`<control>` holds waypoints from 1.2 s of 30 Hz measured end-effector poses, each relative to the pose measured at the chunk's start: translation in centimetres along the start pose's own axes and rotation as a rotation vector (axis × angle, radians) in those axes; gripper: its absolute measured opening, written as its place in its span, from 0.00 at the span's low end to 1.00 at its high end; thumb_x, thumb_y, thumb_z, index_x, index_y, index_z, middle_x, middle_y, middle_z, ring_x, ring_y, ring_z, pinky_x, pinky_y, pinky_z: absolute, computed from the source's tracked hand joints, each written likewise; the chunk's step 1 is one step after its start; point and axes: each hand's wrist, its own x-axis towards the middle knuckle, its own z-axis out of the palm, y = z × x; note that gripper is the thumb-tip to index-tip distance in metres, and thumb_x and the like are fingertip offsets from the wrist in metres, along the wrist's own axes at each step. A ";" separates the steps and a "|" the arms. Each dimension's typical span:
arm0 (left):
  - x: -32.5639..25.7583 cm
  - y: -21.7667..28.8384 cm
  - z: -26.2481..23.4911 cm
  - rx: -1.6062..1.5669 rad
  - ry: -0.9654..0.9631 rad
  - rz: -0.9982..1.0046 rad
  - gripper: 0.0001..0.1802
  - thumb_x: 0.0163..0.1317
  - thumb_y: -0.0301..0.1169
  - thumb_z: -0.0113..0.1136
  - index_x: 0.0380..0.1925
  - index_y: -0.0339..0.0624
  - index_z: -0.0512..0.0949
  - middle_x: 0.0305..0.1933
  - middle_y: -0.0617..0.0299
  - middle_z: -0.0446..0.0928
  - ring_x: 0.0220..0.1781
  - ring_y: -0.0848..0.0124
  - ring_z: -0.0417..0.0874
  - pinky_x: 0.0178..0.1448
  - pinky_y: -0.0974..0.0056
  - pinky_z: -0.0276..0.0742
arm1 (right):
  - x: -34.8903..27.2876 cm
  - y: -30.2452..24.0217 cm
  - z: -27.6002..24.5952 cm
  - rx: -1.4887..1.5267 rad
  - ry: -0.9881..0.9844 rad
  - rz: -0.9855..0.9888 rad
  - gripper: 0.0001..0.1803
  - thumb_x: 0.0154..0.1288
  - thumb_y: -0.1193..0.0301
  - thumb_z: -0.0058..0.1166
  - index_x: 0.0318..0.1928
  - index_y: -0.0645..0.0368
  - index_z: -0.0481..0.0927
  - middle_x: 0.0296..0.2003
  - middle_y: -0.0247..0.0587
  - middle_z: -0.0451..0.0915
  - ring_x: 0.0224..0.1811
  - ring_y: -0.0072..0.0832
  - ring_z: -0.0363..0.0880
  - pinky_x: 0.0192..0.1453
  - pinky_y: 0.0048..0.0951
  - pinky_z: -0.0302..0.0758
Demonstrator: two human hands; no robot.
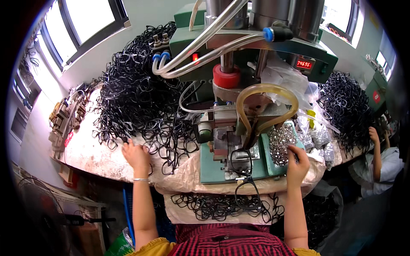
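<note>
My left hand (pixel 136 155) is at the near edge of a big heap of black eyeglass frames (pixel 136 89), thumb apart from the fingers, with no frame visibly held. My right hand (pixel 298 164) is at the right rim of a green tray (pixel 273 170) full of small silvery metal pieces (pixel 281 143). Its fingertips are pinched together around something small and dark that I cannot make out. Between the hands, one black eyeglass frame (pixel 247 194) hangs at the front of the green press machine (pixel 213 173), its upper rim against the metal fixture (pixel 232 147).
More frames (pixel 205 207) lie on the cloth ledge before me. Clear hoses (pixel 205 40) and a looped yellowish tube (pixel 268 87) hang over the fixture. Bagged metal pieces (pixel 319 138) and another frame heap (pixel 346 106) lie right, near another person's arm (pixel 376 158). A fan (pixel 47 217) stands lower left.
</note>
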 end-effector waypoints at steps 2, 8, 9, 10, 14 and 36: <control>0.5 -1.0 -4.4 0.030 0.090 0.045 0.10 0.59 0.34 0.67 0.28 0.38 0.88 0.56 0.50 0.82 0.56 0.51 0.77 0.66 0.49 0.69 | -1.3 1.1 -2.6 -0.100 0.043 -0.075 0.08 0.59 0.83 0.64 0.40 0.63 0.87 0.39 0.39 0.86 0.45 0.30 0.82 0.54 0.29 0.75; 0.1 2.5 -11.3 -1.067 0.083 -0.098 0.13 0.71 0.32 0.64 0.31 0.34 0.79 0.25 0.69 0.72 0.27 0.79 0.68 0.32 0.69 0.64 | -2.4 -1.8 -3.9 0.125 -0.088 0.053 0.09 0.56 0.86 0.63 0.38 0.65 0.86 0.40 0.39 0.85 0.45 0.29 0.82 0.53 0.30 0.75; 0.0 3.9 -11.3 -1.200 0.059 -0.072 0.11 0.71 0.32 0.64 0.33 0.35 0.80 0.27 0.74 0.72 0.27 0.85 0.66 0.30 0.74 0.63 | -1.6 -4.7 -2.9 0.197 -0.176 -0.020 0.09 0.56 0.86 0.63 0.38 0.65 0.86 0.39 0.40 0.85 0.45 0.30 0.82 0.53 0.31 0.76; 0.0 5.4 -11.2 -1.312 -0.004 -0.112 0.06 0.69 0.26 0.65 0.34 0.35 0.79 0.29 0.70 0.74 0.30 0.82 0.70 0.34 0.74 0.67 | -0.8 -6.4 -1.7 0.263 -0.243 -0.049 0.10 0.55 0.86 0.63 0.38 0.64 0.86 0.37 0.41 0.85 0.43 0.33 0.83 0.53 0.32 0.76; -1.4 9.8 -8.9 -1.594 -0.107 -0.128 0.04 0.70 0.26 0.64 0.38 0.36 0.79 0.33 0.71 0.76 0.32 0.83 0.71 0.35 0.75 0.67 | 1.8 -10.3 3.8 0.325 -0.339 -0.133 0.08 0.55 0.79 0.66 0.38 0.62 0.86 0.37 0.43 0.85 0.39 0.34 0.83 0.47 0.30 0.77; -2.0 14.9 -23.2 -1.722 0.256 0.649 0.04 0.65 0.22 0.62 0.39 0.38 0.82 0.39 0.50 0.87 0.40 0.61 0.86 0.52 0.57 0.77 | -0.6 -12.5 1.8 0.633 -0.499 0.124 0.24 0.60 0.74 0.65 0.58 0.61 0.78 0.55 0.47 0.82 0.62 0.35 0.78 0.68 0.36 0.70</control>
